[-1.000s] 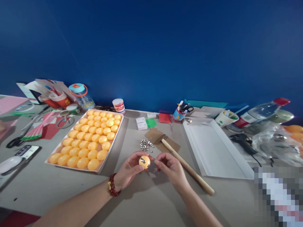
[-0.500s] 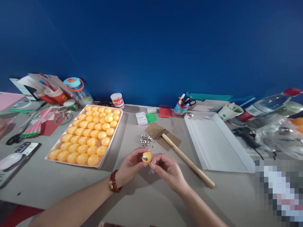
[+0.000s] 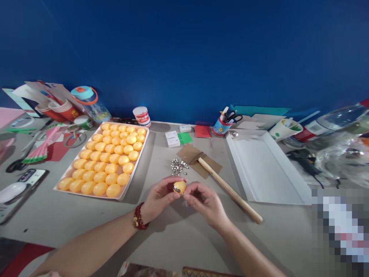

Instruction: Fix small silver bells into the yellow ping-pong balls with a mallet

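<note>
My left hand holds an orange ball between thumb and fingers. Shiny silver pieces are set in the ball's left and lower side. My right hand is closed in a pinch against the ball's right edge, with a tiny silver piece glinting at the fingertips, mostly hidden. Just beyond the hands lies a loose pile of small silver pieces. A hammer with a wooden handle rests right of them, its head on brown card.
On the left, a shallow box holds rows of orange balls. A white tray lies right of the hammer. Small white boxes, a red-and-white tub and a pen cup stand along the blue wall. A glue gun is farther right.
The camera view has shifted slightly, so the table things sit a little higher in the picture. Both hands stay at the ball, which looks slightly turned.
</note>
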`<state>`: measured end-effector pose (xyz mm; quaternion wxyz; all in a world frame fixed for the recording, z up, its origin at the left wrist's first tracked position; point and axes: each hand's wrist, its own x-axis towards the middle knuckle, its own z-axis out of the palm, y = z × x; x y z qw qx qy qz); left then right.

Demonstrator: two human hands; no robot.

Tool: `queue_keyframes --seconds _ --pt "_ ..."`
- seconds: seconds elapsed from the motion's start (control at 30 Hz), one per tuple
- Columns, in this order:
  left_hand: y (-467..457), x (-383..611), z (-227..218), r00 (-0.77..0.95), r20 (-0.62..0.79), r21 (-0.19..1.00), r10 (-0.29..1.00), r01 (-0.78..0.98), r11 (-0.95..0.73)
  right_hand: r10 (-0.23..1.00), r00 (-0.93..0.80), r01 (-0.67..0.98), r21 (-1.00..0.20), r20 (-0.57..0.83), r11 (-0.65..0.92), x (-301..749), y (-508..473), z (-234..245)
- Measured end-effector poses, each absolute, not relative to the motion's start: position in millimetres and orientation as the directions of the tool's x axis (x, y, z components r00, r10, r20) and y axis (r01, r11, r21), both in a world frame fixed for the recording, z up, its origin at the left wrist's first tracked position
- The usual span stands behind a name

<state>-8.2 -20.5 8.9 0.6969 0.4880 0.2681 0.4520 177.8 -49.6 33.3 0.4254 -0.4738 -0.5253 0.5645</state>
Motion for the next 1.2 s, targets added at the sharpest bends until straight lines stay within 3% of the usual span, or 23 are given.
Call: queue_keyframes --seconds 1.2 --pt "-20.7 -6.3 10.7 0.357 0.032 0.946 0.934 -0.313 0.087 0.959 -0.254 -0.045 -0.989 -0.128 -0.144 179.6 -48.4 32.4"
